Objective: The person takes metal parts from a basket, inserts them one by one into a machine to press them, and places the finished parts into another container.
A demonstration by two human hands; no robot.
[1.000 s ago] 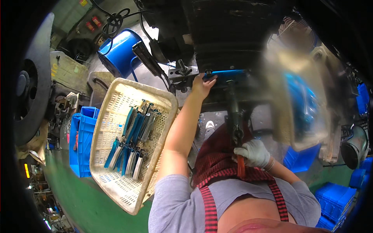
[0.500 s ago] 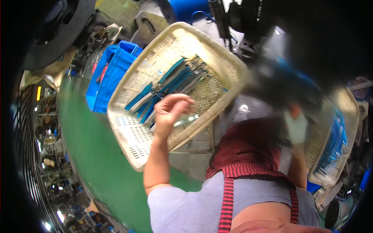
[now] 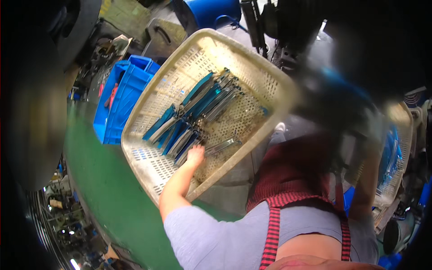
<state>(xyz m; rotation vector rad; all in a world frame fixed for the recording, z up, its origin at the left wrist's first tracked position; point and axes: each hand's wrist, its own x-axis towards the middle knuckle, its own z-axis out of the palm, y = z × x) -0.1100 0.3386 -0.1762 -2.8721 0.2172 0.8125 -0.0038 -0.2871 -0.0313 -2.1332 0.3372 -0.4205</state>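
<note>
A large cream plastic basket [image 3: 153, 90] with slotted walls stands in front of me, tilted in the picture. A pile of long narrow metal strips [image 3: 207, 101], some blue and some silver, lies across its floor. My left hand [image 3: 195, 155] reaches into the basket, its fingers bent together on the near end of a silver strip in the pile. A loose silver strip [image 3: 222, 145] rests just right of these fingers. On the right, my right forearm [image 3: 365, 182] goes up behind a dark, blurred machine part, which hides the right hand's fingers.
Blue plastic crates [image 3: 128, 101] with red-handled items stand left of the basket. A second cream basket [image 3: 407, 135] with blue pieces is at the far right. The dark machine [image 3: 355, 67] fills the upper right. A blue drum [image 3: 211, 13] stands behind, and green floor [image 3: 99, 180] lies at left.
My left hand has gone down from above the basket onto the strips at the pile's near end. My right hand, gloved and visible before, has moved up and right behind the machine.
</note>
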